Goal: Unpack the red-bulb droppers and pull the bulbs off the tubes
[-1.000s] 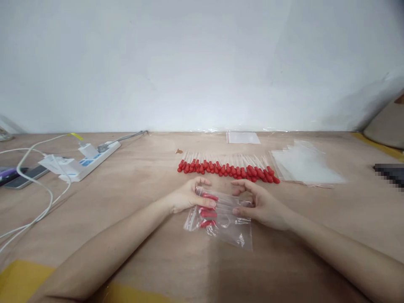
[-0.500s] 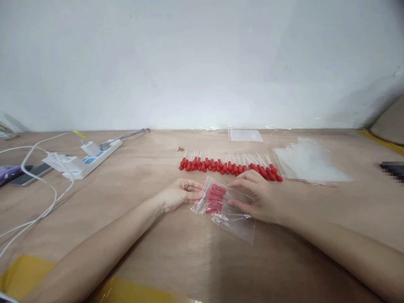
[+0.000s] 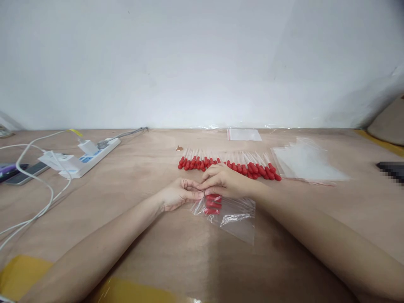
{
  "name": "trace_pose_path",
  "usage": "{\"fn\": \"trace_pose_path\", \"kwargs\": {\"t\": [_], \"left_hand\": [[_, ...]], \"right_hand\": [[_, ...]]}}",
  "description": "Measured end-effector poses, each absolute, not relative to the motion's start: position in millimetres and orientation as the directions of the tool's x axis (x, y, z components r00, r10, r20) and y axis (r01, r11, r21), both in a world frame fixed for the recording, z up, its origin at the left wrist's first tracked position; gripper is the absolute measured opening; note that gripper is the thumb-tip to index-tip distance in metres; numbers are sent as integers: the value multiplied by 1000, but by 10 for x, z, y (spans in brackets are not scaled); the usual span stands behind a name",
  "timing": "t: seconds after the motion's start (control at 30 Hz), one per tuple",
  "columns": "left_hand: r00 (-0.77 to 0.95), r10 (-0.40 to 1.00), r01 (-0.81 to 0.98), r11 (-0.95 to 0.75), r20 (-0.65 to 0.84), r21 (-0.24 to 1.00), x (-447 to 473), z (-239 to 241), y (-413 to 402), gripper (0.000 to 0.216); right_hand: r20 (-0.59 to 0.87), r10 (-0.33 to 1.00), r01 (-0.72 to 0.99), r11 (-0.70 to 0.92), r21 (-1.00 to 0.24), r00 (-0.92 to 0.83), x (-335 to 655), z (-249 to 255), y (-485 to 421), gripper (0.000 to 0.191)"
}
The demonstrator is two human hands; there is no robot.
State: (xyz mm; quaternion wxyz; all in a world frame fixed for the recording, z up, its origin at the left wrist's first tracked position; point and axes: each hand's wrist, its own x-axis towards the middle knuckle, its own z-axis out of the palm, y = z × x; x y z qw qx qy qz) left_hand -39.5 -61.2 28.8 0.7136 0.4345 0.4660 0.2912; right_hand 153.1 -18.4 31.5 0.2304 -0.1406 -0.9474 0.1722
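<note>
A clear zip-lock bag lies slanted on the table in front of me, with several red-bulbed plastic droppers inside it. My left hand pinches the bag's zip edge between thumb and fingers. At that same edge, my right hand has its thumb and fingertips closed, meeting the left fingertips. It covers the upper part of the bag and some of the red bulbs. Just beyond the hands, a row of more droppers lies side by side, red bulbs toward me and pale thin stems pointing away.
Right of the row lies a fanned stack of clear bags. Another zip bag is near the wall. On the left are a white power strip with plugs, looping white cables and a phone. A dark object sits far right.
My right hand has moved left from the middle of the bag to its zip edge, and its fingers have closed there beside the left fingertips. The left hand keeps its pinch.
</note>
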Motion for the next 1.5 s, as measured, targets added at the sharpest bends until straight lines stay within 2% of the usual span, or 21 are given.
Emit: {"fn": "trace_pose_path", "kwargs": {"t": [0.13,0.37,0.5,0.67,0.8,0.93,1.0,1.1,1.23,1.33,1.43,1.5], "left_hand": [[380,820,0,463,-429,886,-400,290,-607,31],[426,787,-55,515,-447,855,-419,305,-565,22],[342,812,-67,523,-472,850,-376,292,-575,17],[241,910,10,345,-337,939,-304,230,-612,17],[244,944,71,213,-224,974,-286,211,-620,24],[227,966,114,103,-127,988,-284,217,-628,20],[248,956,159,121,-158,980,-280,220,-637,18],[263,945,185,148,-194,972,-271,212,-651,19],[278,943,294,96,-182,951,-274,193,-649,20],[359,931,458,-118,-62,881,-317,212,-641,23],[466,882,596,-372,71,712,-388,258,-647,19],[518,851,626,-446,86,640,-428,281,-654,18]], "right_hand": [[464,360,150,891,-429,-809,1510,234,-172,11],[516,400,166,883,-440,-758,1474,211,-248,11],[517,442,194,865,-463,-733,1449,201,-325,12],[517,472,156,828,-539,-714,1420,239,-398,14],[520,438,84,818,-569,-733,1431,301,-382,14],[494,443,63,788,-613,-748,1491,387,-393,11],[502,496,103,777,-621,-709,1549,432,-450,8],[465,627,296,742,-602,-625,1699,430,-599,8],[260,793,579,587,-566,-551,1986,269,-827,13],[169,844,653,507,-563,-510,2149,148,-937,21],[163,835,633,512,-580,-526,2206,104,-972,27],[162,823,628,527,-572,-544,2206,107,-973,27]]}}
